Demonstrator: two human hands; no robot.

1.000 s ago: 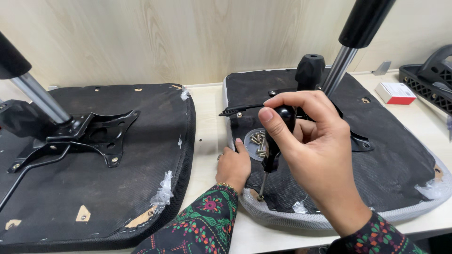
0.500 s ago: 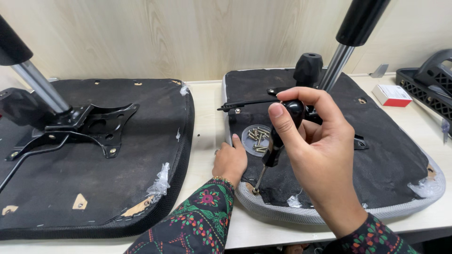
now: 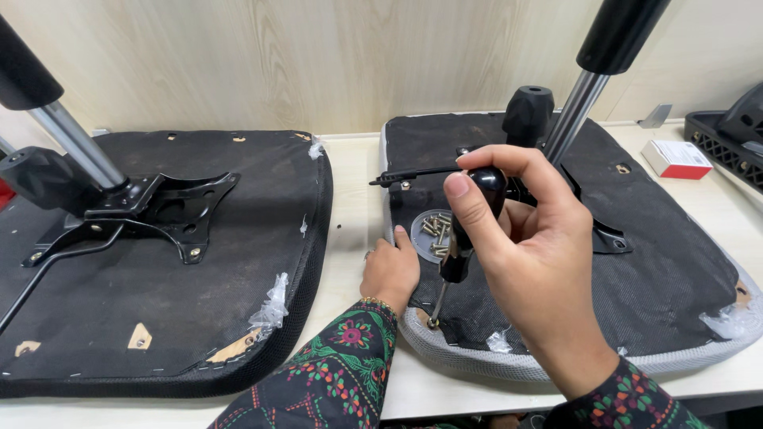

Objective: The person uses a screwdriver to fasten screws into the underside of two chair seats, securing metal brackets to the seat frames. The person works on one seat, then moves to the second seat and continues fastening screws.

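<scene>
Two upturned chair seats lie on the pale worktop. At the near left corner of the right seat (image 3: 652, 262), the screwdriver (image 3: 465, 238) is held upright, its tip on a screw near the seat's edge. The right hand (image 3: 528, 262) has its fingers clamped around the black handle, which looks rigid, light and smooth, best gripped high at the bulb. The left hand (image 3: 391, 270) rests with fingers curled against the seat's left edge. Beyond the screwdriver, a dish of screws (image 3: 433, 230) sits on the seat. Left of it lies the second seat (image 3: 159, 302).
</scene>
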